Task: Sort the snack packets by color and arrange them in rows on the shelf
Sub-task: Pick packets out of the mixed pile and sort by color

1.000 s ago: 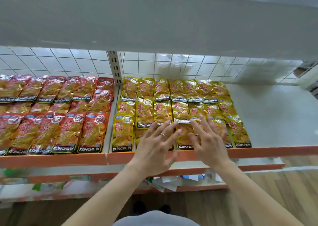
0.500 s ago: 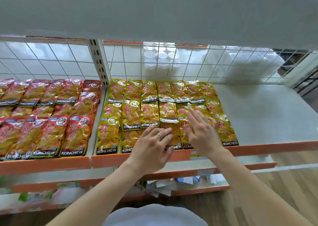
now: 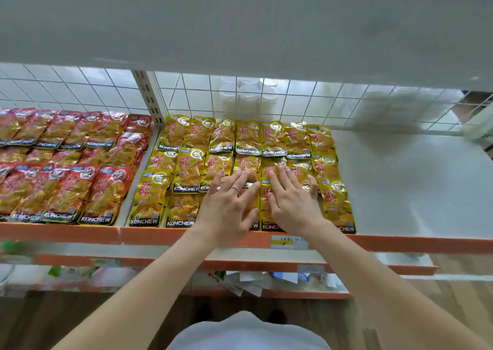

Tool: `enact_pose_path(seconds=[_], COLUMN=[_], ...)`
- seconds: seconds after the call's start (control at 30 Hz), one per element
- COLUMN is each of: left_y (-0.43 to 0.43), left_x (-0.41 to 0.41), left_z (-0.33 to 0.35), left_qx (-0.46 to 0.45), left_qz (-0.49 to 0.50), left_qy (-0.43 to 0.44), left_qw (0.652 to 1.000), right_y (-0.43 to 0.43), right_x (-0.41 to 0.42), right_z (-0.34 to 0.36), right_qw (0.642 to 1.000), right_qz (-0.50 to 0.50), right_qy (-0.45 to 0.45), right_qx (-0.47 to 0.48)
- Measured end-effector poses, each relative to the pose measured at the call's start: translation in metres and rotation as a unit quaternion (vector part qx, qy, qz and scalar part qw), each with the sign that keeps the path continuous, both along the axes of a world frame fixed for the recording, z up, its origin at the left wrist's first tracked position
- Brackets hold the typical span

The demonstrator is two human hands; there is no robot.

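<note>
— What colour are the yellow packets (image 3: 192, 168), exactly?
— Gold-yellow, with red lettering and a black band at the foot reading "KONCHEW" in white.
— And the red packets (image 3: 106, 189)?
— Bright red with an orange-tan middle, and the same black band and white word.
— The shelf (image 3: 413, 184)?
— White on top, with an orange front edge (image 3: 426, 244) and a pale label (image 3: 289, 242) stuck on it. The grid (image 3: 80, 85) behind is white wire in squares.
— Anything else?
— A silver ring (image 3: 234, 188) on the left hand (image 3: 226, 208), and a brown wood-grain floor (image 3: 466, 309).
</note>
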State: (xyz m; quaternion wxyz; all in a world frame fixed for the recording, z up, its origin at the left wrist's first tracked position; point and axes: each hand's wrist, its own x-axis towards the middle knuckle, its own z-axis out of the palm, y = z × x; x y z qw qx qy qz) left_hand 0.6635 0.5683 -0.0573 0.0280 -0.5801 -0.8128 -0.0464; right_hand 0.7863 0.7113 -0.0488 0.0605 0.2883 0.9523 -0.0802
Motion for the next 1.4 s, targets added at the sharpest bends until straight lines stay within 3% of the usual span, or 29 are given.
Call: enact_pose_path(seconds=[0.17, 0.37, 0.57, 0.7, 0.83, 1.1, 1.27, 1.4], left_y=[-0.001, 0.01, 0.059, 0.076, 0.076, 0.076, 0.077, 0.075], left_x=[0.0, 0.016, 0.061, 0.072, 0.073, 0.077, 0.077, 0.076], left_z=[-0.004, 0.0, 0.007, 0.0, -0.001, -0.004, -0.006, -0.005], left_qx=[-0.046, 0.015, 0.013, -0.039, -0.036, -0.009, -0.008, -0.001], left_qz=[0.017, -0.005, -0.059, -0.049, -0.031, -0.019, -0.014, -0.012], left_qy=[0.007, 0.002, -0.022, -0.033, -0.054, -0.059, -0.061, -0.065], left_qw=[0.999, 1.0, 0.998, 0.998, 0.997, 0.998, 0.998, 0.998], right_y=[0.003, 0.043, 0.077, 0.076, 0.069, 0.053, 0.049, 0.063], right_x=[0.004, 0.056, 0.096, 0.103, 0.1, 0.092, 0.089, 0.09], right_z=[-0.001, 0.01, 0.001, -0.006, -0.006, -0.019, -0.018, 0.001], right_qw=[1.0, 0.985, 0.994, 0.994, 0.995, 0.99, 0.99, 0.978], right_qz=[0.007, -0.049, -0.017, -0.025, -0.029, -0.023, -0.045, -0.073], right_qy=[0.018, 0.157, 0.091, 0.069, 0.048, 0.11, 0.083, 0.159], right_qx=[-0.025, -0.047, -0.061, -0.082, -0.077, -0.08, -0.109, -0.112])
